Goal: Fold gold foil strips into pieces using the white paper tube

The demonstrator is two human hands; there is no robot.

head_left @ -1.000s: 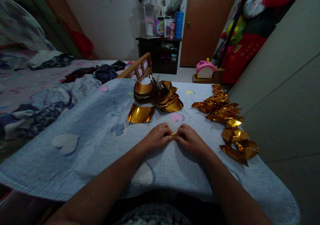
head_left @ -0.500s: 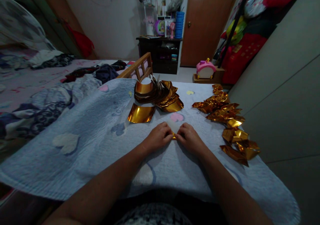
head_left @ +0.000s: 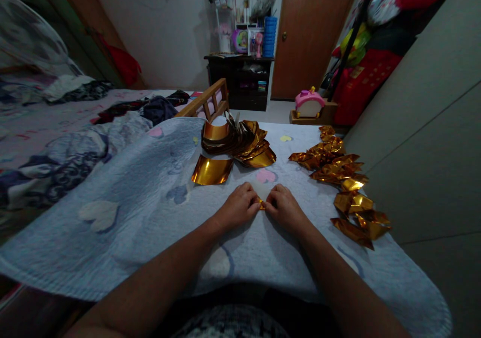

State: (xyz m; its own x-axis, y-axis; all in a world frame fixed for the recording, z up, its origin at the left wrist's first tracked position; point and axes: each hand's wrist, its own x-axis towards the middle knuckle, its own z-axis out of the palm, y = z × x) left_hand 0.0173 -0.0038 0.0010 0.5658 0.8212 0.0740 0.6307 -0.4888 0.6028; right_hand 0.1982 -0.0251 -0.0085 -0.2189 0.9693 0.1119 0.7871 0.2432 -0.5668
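Note:
Between my two hands is a sheet of gold foil paper (head_left: 262,205), its pale underside facing up and a gold strip folded over at the near edge. My left hand (head_left: 242,201) pinches that strip from the left, fingers curled. From the other side my right hand (head_left: 281,203) grips it the same way. Most of the sheet is covered by my fingers. Beyond my left hand lies a single flat gold sheet (head_left: 212,170), in front of a fanned stack of gold foil paper (head_left: 240,140). Several folded gold foil pieces (head_left: 340,170) form a loose row on the right.
A pale blue quilted cloth (head_left: 150,242) with heart patterns covers the work surface. To the left is a bed with rumpled bedding (head_left: 86,142); a wooden rail (head_left: 205,102) stands beyond the stack. A white panel (head_left: 421,142) rises close along the right edge.
Both hands stay in nearly the same place, with tiny finger shifts at the folded gold strip. Everything else lies as before.

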